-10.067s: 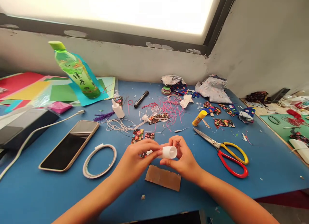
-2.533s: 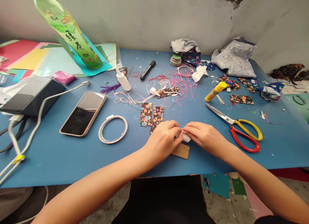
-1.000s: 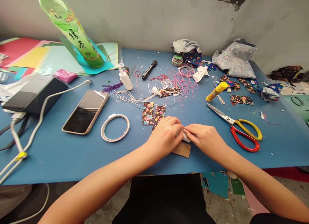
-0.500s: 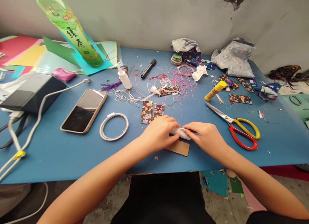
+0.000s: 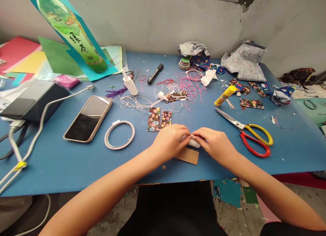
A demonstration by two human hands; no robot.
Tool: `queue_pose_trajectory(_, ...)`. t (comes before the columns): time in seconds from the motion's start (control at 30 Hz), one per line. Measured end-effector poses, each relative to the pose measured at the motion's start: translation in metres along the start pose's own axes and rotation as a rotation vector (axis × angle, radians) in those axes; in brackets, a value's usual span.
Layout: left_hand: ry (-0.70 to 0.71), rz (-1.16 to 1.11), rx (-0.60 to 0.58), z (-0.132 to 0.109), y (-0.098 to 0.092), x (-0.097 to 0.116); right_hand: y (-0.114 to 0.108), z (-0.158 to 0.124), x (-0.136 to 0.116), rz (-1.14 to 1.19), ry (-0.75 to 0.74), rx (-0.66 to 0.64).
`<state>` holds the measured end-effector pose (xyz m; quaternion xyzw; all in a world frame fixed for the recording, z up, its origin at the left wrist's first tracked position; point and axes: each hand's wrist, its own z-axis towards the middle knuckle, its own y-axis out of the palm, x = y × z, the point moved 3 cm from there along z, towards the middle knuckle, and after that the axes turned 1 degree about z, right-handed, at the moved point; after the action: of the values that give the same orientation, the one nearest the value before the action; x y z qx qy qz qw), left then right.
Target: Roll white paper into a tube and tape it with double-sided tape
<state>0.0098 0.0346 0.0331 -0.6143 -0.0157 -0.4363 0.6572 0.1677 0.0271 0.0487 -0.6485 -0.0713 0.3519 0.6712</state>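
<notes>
Both hands meet over a small white piece (image 5: 195, 143), soft-looking like tissue or padding, though my fingers hide much of it. My left hand (image 5: 173, 138) grips its left side with the fingers closed. From the right, my right hand (image 5: 213, 140) pinches the same piece, its fingertips close to those of the left. Just below them a strip of brown cardboard (image 5: 188, 156) lies flat on the blue table (image 5: 84, 168). Beyond my left hand are two dark floral fabric rectangles, one at the left (image 5: 154, 119) and a narrower one (image 5: 166, 119) beside it.
Scissors (image 5: 243, 130) with red and yellow handles and a glue stick (image 5: 225, 95) are at the right. Leftward are a tape roll (image 5: 107, 134), a phone (image 5: 86, 120) and a tall green bottle (image 5: 84, 47). A white squeeze bottle (image 5: 130, 85), a marker (image 5: 155, 73) and tangled pink cords (image 5: 196, 85) lie behind.
The fingertips have drawn closer together over the white piece, and the left fingers cover more of it. The view has shifted slightly; the other things on the table stay in place.
</notes>
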Motion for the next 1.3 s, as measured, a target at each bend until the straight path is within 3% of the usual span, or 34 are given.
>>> queue_pose_trajectory(0.33,-0.032,-0.004,0.061,-0.0006,0.0041,0.0017,0.0003,0.0001,-0.0012,-0.121,-0.117,-0.125)
queue_pose_trajectory(0.63,-0.043,-0.082,0.071,-0.0006,0.0034,0.0007,0.0021,-0.0007,-0.0026,-0.147,-0.109,-0.041)
queue_pose_trajectory(0.87,-0.131,-0.151,0.102,0.0001,0.0047,0.0002,-0.0003,-0.0006,-0.0016,-0.073,-0.118,-0.022)
queue_pose_trajectory(1.0,-0.132,-0.132,0.116,0.0006,0.0059,-0.0006,-0.0017,0.0014,0.0011,-0.021,-0.098,-0.075)
queue_pose_trajectory(1.17,-0.125,-0.139,0.106,-0.0004,0.0066,0.0,0.0002,0.0029,0.0038,-0.13,-0.142,-0.232)
queue_pose_trajectory(1.3,-0.157,-0.183,0.049,0.0014,0.0037,-0.0013,0.0016,0.0011,0.0056,-0.169,-0.188,-0.24)
